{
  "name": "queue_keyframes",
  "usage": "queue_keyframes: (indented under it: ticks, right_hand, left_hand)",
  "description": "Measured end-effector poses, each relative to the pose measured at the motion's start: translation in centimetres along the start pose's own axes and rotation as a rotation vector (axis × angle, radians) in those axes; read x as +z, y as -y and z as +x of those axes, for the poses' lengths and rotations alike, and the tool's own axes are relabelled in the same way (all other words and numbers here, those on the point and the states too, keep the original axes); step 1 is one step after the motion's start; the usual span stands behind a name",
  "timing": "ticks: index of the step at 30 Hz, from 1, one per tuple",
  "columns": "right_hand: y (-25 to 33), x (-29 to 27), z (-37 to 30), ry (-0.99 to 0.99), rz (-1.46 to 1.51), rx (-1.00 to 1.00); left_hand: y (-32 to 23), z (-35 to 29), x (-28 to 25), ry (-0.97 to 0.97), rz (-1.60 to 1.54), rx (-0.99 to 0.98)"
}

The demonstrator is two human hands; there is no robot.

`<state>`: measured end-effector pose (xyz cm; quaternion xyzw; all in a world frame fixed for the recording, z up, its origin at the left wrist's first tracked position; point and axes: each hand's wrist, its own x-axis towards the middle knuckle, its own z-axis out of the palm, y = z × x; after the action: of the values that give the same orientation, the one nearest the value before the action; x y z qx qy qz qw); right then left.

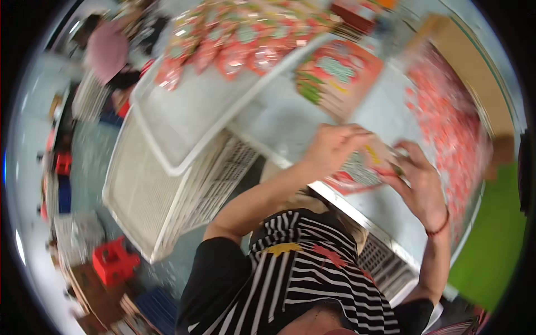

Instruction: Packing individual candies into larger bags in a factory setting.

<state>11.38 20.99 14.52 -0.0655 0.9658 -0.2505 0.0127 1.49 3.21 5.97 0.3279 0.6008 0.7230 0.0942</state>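
- Card (360, 172): right of frame centre, between both hands, over the near edge of the table (385, 215); long axis unclear, ends covered.
- Left hand (338, 146): fingers bunched, gripping card's upper-left edge.
- Right hand (417, 181): thumb and fingers half open at card's right edge; grip cannot be told.
- Both hands equally near.

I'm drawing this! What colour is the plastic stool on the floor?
The stool is red, seen best in the head view.
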Motion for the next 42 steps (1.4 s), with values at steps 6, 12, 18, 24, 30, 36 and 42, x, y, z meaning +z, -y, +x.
queue_keyframes:
  ticks: [6,12,18,24,30,36,42]
  right_hand:
    - [1.1,-0.8,-1.1,-0.173,-0.103,0.098]
    - [-2.8,-1.0,2.4,0.707,0.045,0.090]
    - [1.4,1.0,2.2,0.154,0.007,-0.121]
    - [-0.5,1.3,3.6,-0.111,-0.092,0.107]
    - [1.7,1.2,1.9,-0.053,-0.017,0.033]
    - [3.2,2.6,3.4,-0.198,-0.026,-0.137]
    - [2.1,3.3,3.3,-0.239,0.344,0.111]
  left_hand:
    - [1.5,1.0,1.2,-0.178,0.018,0.146]
    - [1.0,0.1,1.2,-0.092,0.057,0.226]
    - [1.6,0.6,-1.5,-0.228,0.065,0.267]
    - [1.1,-0.1,-0.9,-0.340,0.156,0.312]
    - [2.0,0.2,-2.9,-0.331,0.219,0.192]
    - [2.8,-0.5,-4.6,-0.271,-0.240,0.008]
    - [0.5,-0.7,-5.3,-0.043,-0.300,-0.233]
